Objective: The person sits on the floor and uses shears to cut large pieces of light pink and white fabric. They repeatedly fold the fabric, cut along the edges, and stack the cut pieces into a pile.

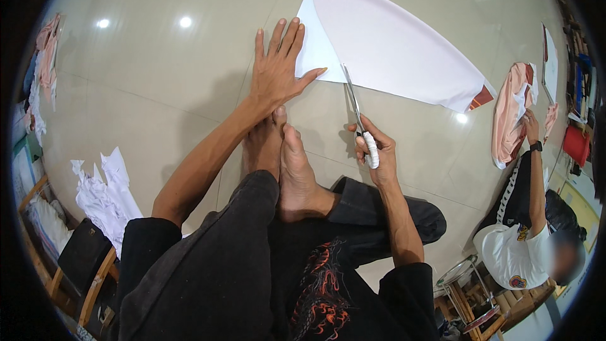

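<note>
My left hand (279, 63) lies flat with its fingers spread. Its thumb and fingertips press the left edge of a bluish-white layer (312, 50). This layer adjoins a large pinkish-white sheet (391, 38), which looks like fabric and spreads over the floor; I cannot tell how the two are joined. Long metal scissors (353, 98) with a white-wrapped handle are in my right hand (380, 148), its fingers closed round the grips. The blades reach the sheet's near edge, just right of my left thumb. A reddish-brown patch (481, 97) shows at the sheet's right corner.
My bare feet (295, 177) rest on the tiled floor (145, 82) before the sheet. At right, another person (514, 252) sits with a hand on peach and white cloth (512, 113). White cloth scraps (108, 192) and a wooden-framed chair (98, 281) stand at left.
</note>
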A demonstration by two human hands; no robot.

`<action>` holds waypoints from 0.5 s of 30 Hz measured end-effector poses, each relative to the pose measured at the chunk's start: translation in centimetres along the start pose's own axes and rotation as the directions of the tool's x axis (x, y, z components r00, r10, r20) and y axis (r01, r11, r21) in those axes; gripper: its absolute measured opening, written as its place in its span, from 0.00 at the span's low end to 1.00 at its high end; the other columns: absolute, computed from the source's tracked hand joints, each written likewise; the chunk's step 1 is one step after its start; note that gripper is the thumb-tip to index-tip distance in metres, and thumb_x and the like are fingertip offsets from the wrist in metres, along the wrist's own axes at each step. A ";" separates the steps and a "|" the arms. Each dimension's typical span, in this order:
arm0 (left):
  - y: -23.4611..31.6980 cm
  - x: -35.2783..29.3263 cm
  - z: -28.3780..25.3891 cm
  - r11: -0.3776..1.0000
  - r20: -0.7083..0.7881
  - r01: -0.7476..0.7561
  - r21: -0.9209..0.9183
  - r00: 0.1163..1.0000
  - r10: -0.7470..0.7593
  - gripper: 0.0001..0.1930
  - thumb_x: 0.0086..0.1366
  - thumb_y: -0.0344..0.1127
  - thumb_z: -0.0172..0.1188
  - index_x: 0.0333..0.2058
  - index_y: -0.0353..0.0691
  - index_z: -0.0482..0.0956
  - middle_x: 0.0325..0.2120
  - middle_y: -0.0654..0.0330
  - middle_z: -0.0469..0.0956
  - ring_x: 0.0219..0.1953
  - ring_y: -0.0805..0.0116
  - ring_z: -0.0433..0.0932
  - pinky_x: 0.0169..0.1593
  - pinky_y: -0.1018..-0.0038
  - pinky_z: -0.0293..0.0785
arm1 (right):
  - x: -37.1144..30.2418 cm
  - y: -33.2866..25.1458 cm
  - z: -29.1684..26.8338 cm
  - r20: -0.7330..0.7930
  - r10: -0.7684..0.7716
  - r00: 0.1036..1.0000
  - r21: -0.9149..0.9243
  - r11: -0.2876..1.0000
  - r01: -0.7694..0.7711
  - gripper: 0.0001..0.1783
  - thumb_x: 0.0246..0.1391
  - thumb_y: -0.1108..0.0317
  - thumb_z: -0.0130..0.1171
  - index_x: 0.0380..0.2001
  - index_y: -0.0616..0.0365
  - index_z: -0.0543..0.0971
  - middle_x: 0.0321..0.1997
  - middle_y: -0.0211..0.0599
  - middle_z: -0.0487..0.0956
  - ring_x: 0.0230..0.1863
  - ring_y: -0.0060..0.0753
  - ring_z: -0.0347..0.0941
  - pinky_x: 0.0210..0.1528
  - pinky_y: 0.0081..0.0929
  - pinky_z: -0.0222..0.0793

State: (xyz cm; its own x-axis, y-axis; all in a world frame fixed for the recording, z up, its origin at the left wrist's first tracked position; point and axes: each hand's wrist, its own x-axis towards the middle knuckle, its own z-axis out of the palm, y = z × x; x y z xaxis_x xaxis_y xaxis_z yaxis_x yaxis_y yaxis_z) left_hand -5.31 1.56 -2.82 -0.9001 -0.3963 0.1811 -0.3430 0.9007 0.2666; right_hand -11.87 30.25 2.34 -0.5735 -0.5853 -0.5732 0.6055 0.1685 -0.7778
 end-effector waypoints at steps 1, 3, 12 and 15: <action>0.0 0.0 0.0 1.000 0.004 0.002 -0.002 1.000 -0.002 0.49 0.64 0.70 0.56 0.72 0.41 0.58 0.75 0.57 0.54 0.77 0.55 0.46 0.75 0.39 0.37 | 0.0 -0.1 0.1 -0.006 0.000 1.000 -0.011 1.000 0.000 0.30 0.57 0.75 0.66 0.64 0.56 0.75 0.49 0.40 0.84 0.22 0.13 0.66 0.21 0.14 0.65; 0.0 0.0 0.1 1.000 0.010 0.005 -0.006 1.000 -0.005 0.49 0.64 0.71 0.56 0.72 0.41 0.58 0.75 0.57 0.54 0.78 0.55 0.46 0.75 0.39 0.37 | -0.1 -0.4 0.2 -0.021 0.009 1.000 -0.039 0.999 -0.010 0.30 0.57 0.75 0.67 0.64 0.56 0.76 0.48 0.40 0.84 0.22 0.13 0.66 0.20 0.14 0.64; 0.0 0.1 -0.1 1.000 0.012 0.006 -0.006 1.000 -0.006 0.50 0.64 0.71 0.57 0.73 0.41 0.57 0.75 0.57 0.53 0.78 0.55 0.45 0.75 0.39 0.36 | 0.8 -1.7 -1.5 -0.024 0.068 0.997 -0.078 0.995 -0.070 0.30 0.52 0.72 0.73 0.60 0.58 0.79 0.45 0.41 0.86 0.18 0.14 0.66 0.18 0.15 0.64; 0.1 0.2 -0.3 1.000 0.020 0.008 -0.018 1.000 -0.008 0.50 0.64 0.70 0.56 0.73 0.40 0.57 0.75 0.57 0.52 0.78 0.54 0.45 0.75 0.39 0.35 | 1.2 -2.2 -1.3 -0.007 0.072 0.997 0.001 0.997 -0.072 0.31 0.51 0.72 0.74 0.60 0.59 0.79 0.45 0.43 0.86 0.18 0.14 0.66 0.18 0.15 0.64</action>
State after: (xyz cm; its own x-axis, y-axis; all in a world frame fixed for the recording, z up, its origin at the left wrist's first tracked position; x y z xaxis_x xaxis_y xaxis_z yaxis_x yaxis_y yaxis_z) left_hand -5.46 1.52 -2.49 -0.9027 -0.3995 0.1597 -0.3453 0.8942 0.2850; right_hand -14.60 30.25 2.98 -0.5323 -0.5660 -0.6295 0.6458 0.2093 -0.7342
